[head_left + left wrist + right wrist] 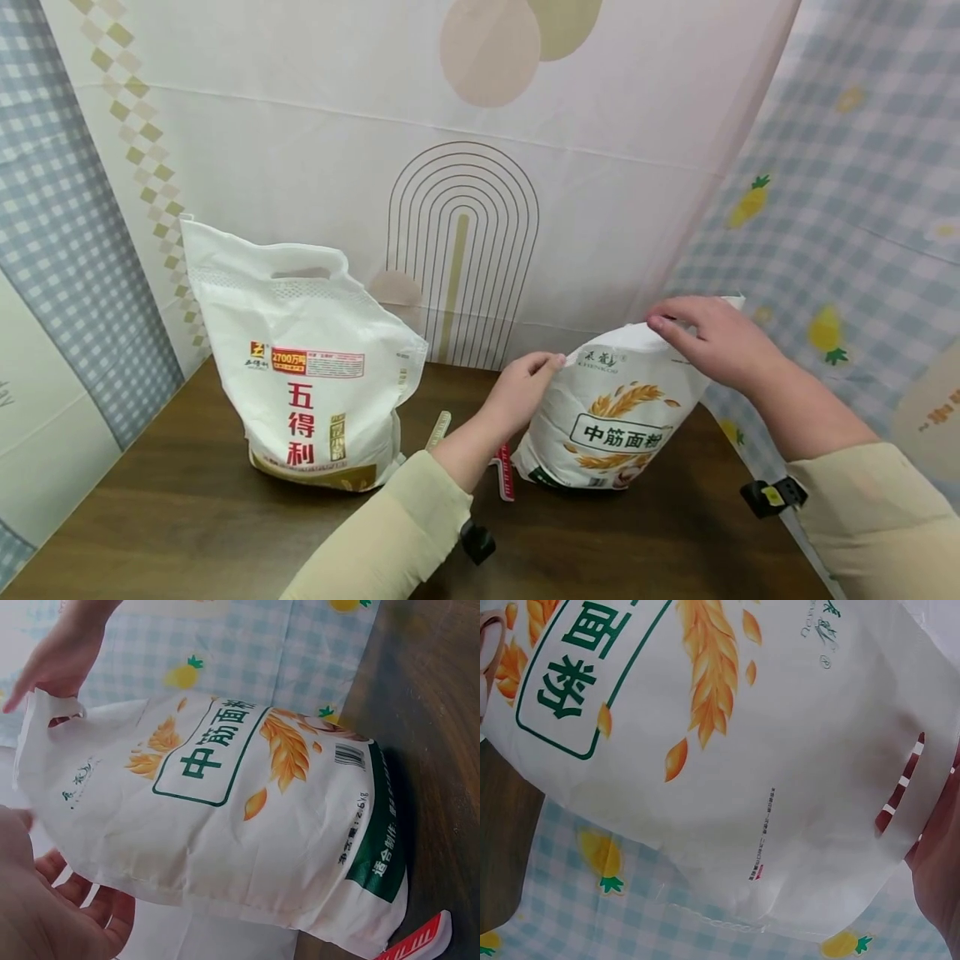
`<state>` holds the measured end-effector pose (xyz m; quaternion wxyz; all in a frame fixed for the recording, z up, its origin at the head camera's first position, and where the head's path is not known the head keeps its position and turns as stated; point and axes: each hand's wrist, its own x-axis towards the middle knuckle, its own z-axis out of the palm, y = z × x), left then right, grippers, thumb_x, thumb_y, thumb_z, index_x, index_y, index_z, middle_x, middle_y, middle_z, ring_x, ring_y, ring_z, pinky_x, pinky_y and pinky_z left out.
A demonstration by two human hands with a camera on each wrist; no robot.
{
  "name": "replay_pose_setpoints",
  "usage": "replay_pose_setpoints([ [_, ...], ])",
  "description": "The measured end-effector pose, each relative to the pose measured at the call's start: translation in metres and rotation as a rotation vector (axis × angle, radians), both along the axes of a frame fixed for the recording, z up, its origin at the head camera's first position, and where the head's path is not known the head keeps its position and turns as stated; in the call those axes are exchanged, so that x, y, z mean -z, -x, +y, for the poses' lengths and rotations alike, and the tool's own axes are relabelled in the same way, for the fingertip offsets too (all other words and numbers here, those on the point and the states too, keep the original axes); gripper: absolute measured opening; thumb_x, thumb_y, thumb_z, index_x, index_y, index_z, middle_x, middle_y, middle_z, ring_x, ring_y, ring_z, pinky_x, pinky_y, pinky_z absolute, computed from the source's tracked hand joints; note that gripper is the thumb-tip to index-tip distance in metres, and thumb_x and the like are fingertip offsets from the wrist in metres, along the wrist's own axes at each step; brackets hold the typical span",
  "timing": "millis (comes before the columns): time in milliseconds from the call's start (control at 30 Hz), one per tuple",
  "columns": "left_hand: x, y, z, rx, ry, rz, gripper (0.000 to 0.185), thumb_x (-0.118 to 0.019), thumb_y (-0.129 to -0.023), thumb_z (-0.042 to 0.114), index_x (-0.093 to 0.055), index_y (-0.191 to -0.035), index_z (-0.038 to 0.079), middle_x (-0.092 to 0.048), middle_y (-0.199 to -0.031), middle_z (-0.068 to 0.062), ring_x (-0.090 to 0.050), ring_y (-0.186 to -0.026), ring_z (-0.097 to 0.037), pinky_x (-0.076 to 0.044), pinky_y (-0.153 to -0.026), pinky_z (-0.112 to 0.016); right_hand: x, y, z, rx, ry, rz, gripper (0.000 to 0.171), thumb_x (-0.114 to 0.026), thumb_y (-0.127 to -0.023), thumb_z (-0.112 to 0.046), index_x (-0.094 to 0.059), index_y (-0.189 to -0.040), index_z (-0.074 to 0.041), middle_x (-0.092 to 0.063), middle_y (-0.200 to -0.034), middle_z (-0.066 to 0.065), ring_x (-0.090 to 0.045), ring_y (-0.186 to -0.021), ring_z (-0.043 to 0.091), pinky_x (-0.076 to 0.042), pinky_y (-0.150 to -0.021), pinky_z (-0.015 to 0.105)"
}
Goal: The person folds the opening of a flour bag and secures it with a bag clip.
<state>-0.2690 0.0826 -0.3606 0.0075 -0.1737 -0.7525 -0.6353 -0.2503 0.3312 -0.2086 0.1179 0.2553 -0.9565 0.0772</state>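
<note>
A white flour bag [555,429] with orange wheat ears and a green-framed label stands upright on the wooden table, leaning slightly right. My right hand [708,342] holds its top at the handle cut-out; through that slot in the right wrist view, fingers [901,787] show behind the bag. At the bag's upper left edge is my left hand [517,387], its fingertips right at the side. Seen from the left wrist, those fingers [75,889] are spread and loosely bent beside the edge. The back of the bag is hidden.
Farther left stands a second, larger white bag [322,317] with red lettering and a handle slot. Between the bags lie a red-and-white slim strip [506,483] and a beige stick-like piece [438,429], partly behind my left arm. Patterned cloth [300,150] hangs behind and at both sides.
</note>
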Motion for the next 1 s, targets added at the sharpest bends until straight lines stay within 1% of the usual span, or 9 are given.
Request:
replay_pose_setpoints([
  [133, -0.002, 0.0, 0.002, 0.005, 0.01, 0.006, 0.038, -0.056, -0.099, 0.047, -0.07, -0.119, 0.018, -0.068, -0.116, 0.004, -0.061, -0.108, -0.015, -0.051, -0.092, -0.038, -0.004, 0.002, -0.003, 0.024, -0.021, -0.015, 0.035, -0.052, -0.103, -0.036, -0.07, -0.117, -0.009, -0.069, -0.116, 0.011, -0.061, -0.109, 0.033, -0.047, -0.09, 0.057],
  [300, -0.002, 0.001, 0.004, -0.008, 0.013, 0.003, 0.034, -0.06, -0.098, 0.044, -0.07, -0.116, 0.018, -0.068, -0.112, 0.005, -0.062, -0.102, -0.013, -0.052, -0.088, -0.037, -0.007, 0.005, -0.009, 0.052, -0.073, -0.032, 0.033, -0.058, -0.1, -0.038, -0.072, -0.115, -0.013, -0.069, -0.115, 0.008, -0.061, -0.109, 0.031, -0.047, -0.091, 0.055],
  [433, -0.002, 0.0, 0.004, -0.012, 0.014, 0.013, 0.03, -0.062, -0.097, 0.042, -0.071, -0.114, 0.018, -0.068, -0.108, 0.005, -0.061, -0.098, -0.012, -0.052, -0.085, -0.035, -0.007, 0.005, -0.011, 0.069, -0.124, -0.013, 0.032, -0.06, -0.098, -0.04, -0.073, -0.113, -0.016, -0.069, -0.115, 0.007, -0.061, -0.11, 0.032, -0.048, -0.091, 0.055],
  [500, -0.003, 0.0, 0.004, -0.02, 0.016, 0.023, 0.028, -0.063, -0.097, 0.041, -0.071, -0.112, 0.019, -0.067, -0.106, 0.006, -0.061, -0.096, -0.011, -0.052, -0.083, -0.034, -0.006, 0.005, -0.01, 0.064, -0.168, 0.002, 0.034, -0.059, -0.098, -0.042, -0.072, -0.115, -0.015, -0.068, -0.116, 0.008, -0.061, -0.111, 0.033, -0.048, -0.092, 0.056],
  [633, -0.003, 0.0, 0.005, -0.034, 0.016, 0.041, 0.025, -0.064, -0.097, 0.039, -0.072, -0.108, 0.019, -0.067, -0.101, 0.007, -0.061, -0.092, -0.01, -0.052, -0.079, -0.032, -0.001, 0.006, -0.005, 0.036, -0.25, 0.039, 0.041, -0.057, -0.098, -0.047, -0.07, -0.118, -0.014, -0.067, -0.117, 0.01, -0.06, -0.109, 0.036, -0.046, -0.093, 0.058],
  [767, -0.002, 0.0, 0.006, -0.042, 0.025, 0.042, 0.023, -0.064, -0.096, 0.039, -0.073, -0.107, 0.021, -0.067, -0.099, 0.009, -0.06, -0.091, -0.009, -0.052, -0.078, -0.031, 0.005, 0.009, 0.003, 0.02, -0.283, 0.094, 0.044, -0.059, -0.096, -0.051, -0.071, -0.116, -0.014, -0.067, -0.113, 0.009, -0.061, -0.107, 0.035, -0.042, -0.097, 0.059],
  [867, -0.002, 0.0, 0.007, -0.043, 0.035, 0.044, 0.022, -0.064, -0.097, 0.039, -0.072, -0.107, 0.022, -0.066, -0.099, 0.01, -0.061, -0.091, -0.009, -0.052, -0.078, -0.031, 0.011, 0.01, 0.007, 0.002, -0.3, 0.155, 0.04, -0.064, -0.094, -0.049, -0.071, -0.112, -0.014, -0.069, -0.107, 0.007, -0.063, -0.102, 0.031, -0.04, -0.099, 0.057],
  [933, -0.002, 0.001, 0.007, -0.042, 0.04, 0.046, 0.022, -0.063, -0.097, 0.039, -0.072, -0.107, 0.022, -0.066, -0.099, 0.01, -0.061, -0.091, -0.009, -0.052, -0.078, -0.031, 0.014, 0.011, 0.008, -0.022, -0.307, 0.2, 0.034, -0.067, -0.093, -0.045, -0.071, -0.106, -0.014, -0.069, -0.101, 0.005, -0.064, -0.096, 0.029, -0.041, -0.097, 0.056],
  [1000, -0.002, 0.001, 0.007, -0.042, 0.044, 0.045, 0.022, -0.063, -0.097, 0.039, -0.072, -0.107, 0.022, -0.066, -0.099, 0.01, -0.06, -0.09, -0.009, -0.052, -0.077, -0.03, 0.017, 0.012, 0.008, -0.053, -0.307, 0.254, 0.026, -0.07, -0.091, -0.041, -0.069, -0.099, -0.015, -0.067, -0.093, 0.002, -0.064, -0.088, 0.026, -0.043, -0.092, 0.055],
])
